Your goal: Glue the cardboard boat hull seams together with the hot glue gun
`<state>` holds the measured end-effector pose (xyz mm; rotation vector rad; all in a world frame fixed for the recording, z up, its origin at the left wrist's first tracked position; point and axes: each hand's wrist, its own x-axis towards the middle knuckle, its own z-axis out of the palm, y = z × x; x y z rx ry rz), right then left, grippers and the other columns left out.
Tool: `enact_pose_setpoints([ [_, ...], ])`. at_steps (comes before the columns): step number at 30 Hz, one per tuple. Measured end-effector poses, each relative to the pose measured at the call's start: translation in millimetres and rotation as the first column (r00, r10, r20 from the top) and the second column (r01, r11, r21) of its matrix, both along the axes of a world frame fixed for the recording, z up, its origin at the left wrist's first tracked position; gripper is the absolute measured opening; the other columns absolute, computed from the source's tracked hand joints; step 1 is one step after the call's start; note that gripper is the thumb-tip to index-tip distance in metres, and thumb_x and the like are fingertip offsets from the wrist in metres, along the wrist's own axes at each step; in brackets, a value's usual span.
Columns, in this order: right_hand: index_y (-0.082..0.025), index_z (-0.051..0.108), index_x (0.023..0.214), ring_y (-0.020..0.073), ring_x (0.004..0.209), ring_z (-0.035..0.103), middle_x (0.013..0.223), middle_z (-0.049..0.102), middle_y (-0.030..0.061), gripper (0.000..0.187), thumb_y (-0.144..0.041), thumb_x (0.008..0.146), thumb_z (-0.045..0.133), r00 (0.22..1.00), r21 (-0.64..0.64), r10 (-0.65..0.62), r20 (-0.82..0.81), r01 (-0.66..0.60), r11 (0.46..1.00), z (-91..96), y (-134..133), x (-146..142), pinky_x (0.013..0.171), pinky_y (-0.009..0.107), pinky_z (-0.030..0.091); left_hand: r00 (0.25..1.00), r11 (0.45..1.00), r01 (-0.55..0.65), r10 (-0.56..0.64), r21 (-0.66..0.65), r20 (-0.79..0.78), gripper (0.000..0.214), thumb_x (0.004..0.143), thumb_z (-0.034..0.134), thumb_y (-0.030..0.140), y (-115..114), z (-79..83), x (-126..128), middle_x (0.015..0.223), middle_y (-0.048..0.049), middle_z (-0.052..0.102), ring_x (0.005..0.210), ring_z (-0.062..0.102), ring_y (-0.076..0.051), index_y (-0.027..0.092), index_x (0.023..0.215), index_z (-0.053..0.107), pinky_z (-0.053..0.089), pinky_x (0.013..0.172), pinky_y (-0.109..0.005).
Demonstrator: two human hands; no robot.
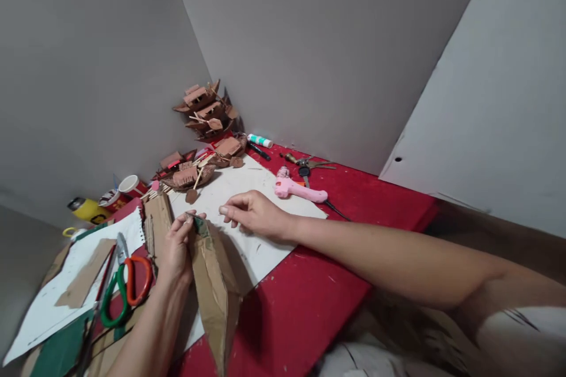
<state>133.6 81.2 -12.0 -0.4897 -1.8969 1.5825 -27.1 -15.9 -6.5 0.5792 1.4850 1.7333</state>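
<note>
My left hand [179, 244] grips the far end of a brown cardboard boat hull [214, 288], fingers closed on its edge. The hull is long and pointed, tilted toward me, with a green patch inside its far end. To the right of it, apart from the hull, my right hand [254, 214] hovers over white paper [260, 253] with thumb and forefinger pinched together. Whether anything small sits in that pinch I cannot make out. Beyond the right hand lies a pink glue gun [300, 191], its dark cord trailing to the right.
Finished model boats [203, 109] are stacked in the back corner; more boats [186, 175] stand before them. Scissors [124, 283], cardboard strips [86, 274] and paper cups [132, 185] lie left. Keys [305, 172], a black pen [260, 151] and a green-white tube [260, 140] are behind.
</note>
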Motion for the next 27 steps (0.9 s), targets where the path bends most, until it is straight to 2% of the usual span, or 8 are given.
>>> enact_pose_setpoints([
  [2,-0.011,0.065,0.084,0.0079,0.047,0.050,0.061,0.058,0.0002,0.041,-0.051,0.085,0.054,0.991,-0.092,0.106,0.079,-0.099,0.991,1.7,-3,0,0.043,0.018,0.039,0.993,0.993,-0.120,0.120,0.023,-0.014,0.035,0.052,0.079,0.027,3,-3.0,-8,0.074,-0.0002,0.068,0.068,0.063,-0.014,0.016,0.080,0.061,0.048,0.067,-0.024],
  [4,-0.012,0.066,0.096,0.0077,0.046,0.049,0.060,0.057,-0.0014,0.044,-0.052,0.080,0.059,0.970,-0.110,0.192,0.150,-0.177,0.978,0.0,-7,0,0.042,0.018,0.039,0.975,0.975,-0.217,0.219,0.055,-0.036,0.031,0.051,0.077,0.025,5,-9.3,-15,0.068,0.0042,0.064,0.063,0.059,-0.011,0.018,0.075,0.058,0.046,0.065,-0.022],
  [7,-0.013,0.062,0.114,0.0093,0.053,0.054,0.066,0.063,-0.0011,0.048,-0.037,0.072,0.070,0.942,-0.026,0.248,0.227,-0.249,0.968,-6.4,-7,-1,0.046,0.018,0.041,0.944,0.946,-0.311,0.319,0.093,-0.083,0.026,0.054,0.072,0.024,7,-17.6,-20,0.063,0.0078,0.059,0.059,0.056,-0.008,0.019,0.071,0.053,0.044,0.062,-0.019],
  [9,-0.014,0.060,0.119,0.0110,0.060,0.059,0.075,0.068,0.0012,0.050,-0.020,0.069,0.067,0.927,0.048,0.247,0.284,-0.271,0.961,-9.2,-4,-1,0.050,0.018,0.042,0.930,0.936,-0.338,0.348,0.098,-0.117,0.023,0.056,0.069,0.025,6,-19.2,-23,0.061,0.0085,0.057,0.055,0.054,-0.007,0.020,0.070,0.052,0.042,0.058,-0.018],
  [14,-0.013,0.065,0.115,0.0159,0.078,0.064,0.098,0.072,0.0082,0.053,-0.002,0.064,0.051,0.919,0.224,0.135,0.371,-0.229,0.947,-2.8,10,3,0.064,0.022,0.047,0.950,0.966,-0.259,0.258,0.018,-0.177,0.026,0.055,0.075,0.026,4,-14.8,-24,0.057,0.0083,0.056,0.043,0.047,-0.007,0.018,0.071,0.055,0.035,0.045,-0.019],
  [19,-0.013,0.065,0.118,0.0180,0.086,0.063,0.106,0.070,0.0095,0.055,-0.003,0.066,0.049,0.901,0.275,0.151,0.406,-0.279,0.920,-1.0,18,4,0.070,0.024,0.047,0.971,0.987,-0.152,0.141,-0.043,-0.191,0.027,0.052,0.079,0.023,3,-14.4,-26,0.062,0.0032,0.063,0.056,0.059,-0.011,0.016,0.069,0.060,0.046,0.057,-0.022],
  [25,-0.017,0.071,0.108,0.0105,0.061,0.056,0.076,0.069,0.0016,0.050,-0.005,0.064,0.051,0.907,0.250,0.164,0.388,-0.275,0.928,-2.1,30,7,0.054,0.019,0.041,0.979,0.989,-0.077,0.052,-0.123,-0.198,0.028,0.047,0.080,0.023,1,-7.7,-32,0.055,0.0034,0.059,0.044,0.050,-0.008,0.013,0.066,0.060,0.038,0.043,-0.019],
  [27,-0.017,0.069,0.112,0.0093,0.060,0.055,0.078,0.068,0.0017,0.052,-0.006,0.065,0.052,0.881,0.224,0.188,0.434,-0.307,0.925,1.7,33,9,0.054,0.018,0.040,0.976,0.988,-0.068,0.037,-0.141,-0.215,0.028,0.046,0.080,0.022,0,-4.5,-34,0.051,0.0052,0.055,0.041,0.045,-0.006,0.014,0.061,0.058,0.034,0.040,-0.018],
])
